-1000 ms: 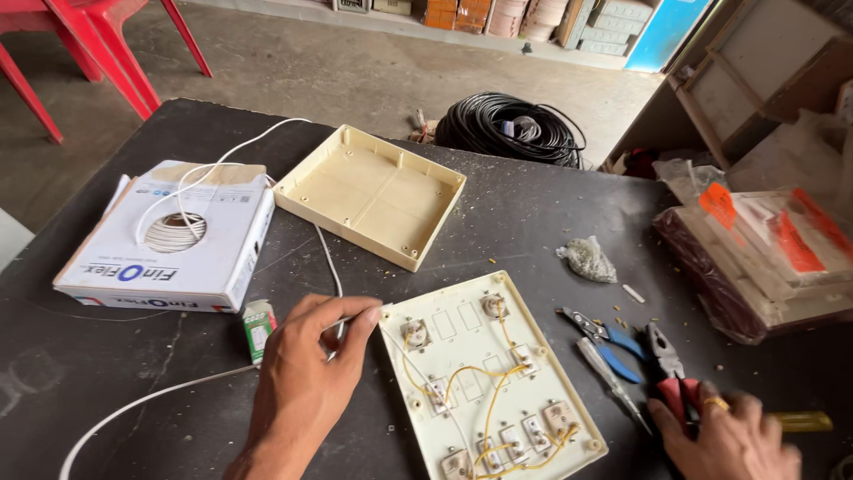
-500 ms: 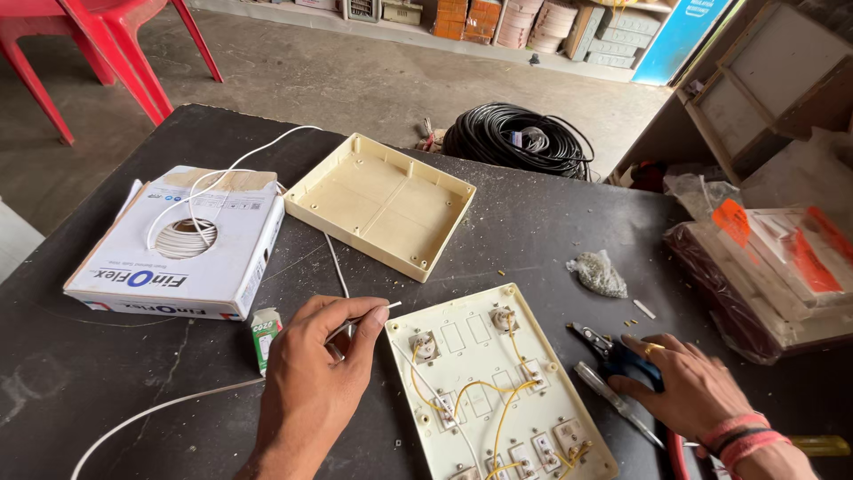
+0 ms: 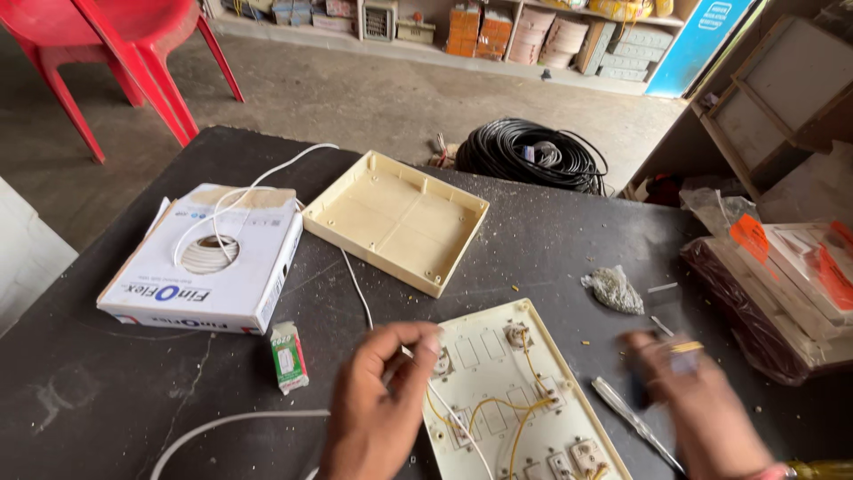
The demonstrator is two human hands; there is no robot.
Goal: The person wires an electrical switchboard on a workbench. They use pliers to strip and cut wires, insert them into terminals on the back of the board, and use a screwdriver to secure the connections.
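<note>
**Wiring a switch plate at the near edge of the desk**

The left hand point(image 3: 378, 413) sits at the near edge of the dark desk point(image 3: 551, 240), its fingers point(image 3: 418, 342) pinched together on the thin white wire point(image 3: 358, 289), just at the left rim of the cream switch plate point(image 3: 511, 400). That plate lies face down, its back showing yellow link wires point(image 3: 484, 411) looped between the switch bodies. The right hand point(image 3: 697, 404) is blurred at the plate's right side, above a clear-handled screwdriver point(image 3: 635, 422); whether its fingers are closed on anything I cannot tell.

The white wire runs back across the desk to a white cable box point(image 3: 209, 262) at the left edge. A shallow cream back box point(image 3: 395, 218) lies open toward the far edge, a small green-and-white carton point(image 3: 287, 356) sits near the left hand, and a small bag of screws point(image 3: 611, 289) rests right of the plate. A black cable coil point(image 3: 533, 153) lies on the floor beyond the desk.

To do this well, I judge the wire end wants holding close to its tip, so it stays straight and steady against the terminal, with the plate kept flat on the desk.
</note>
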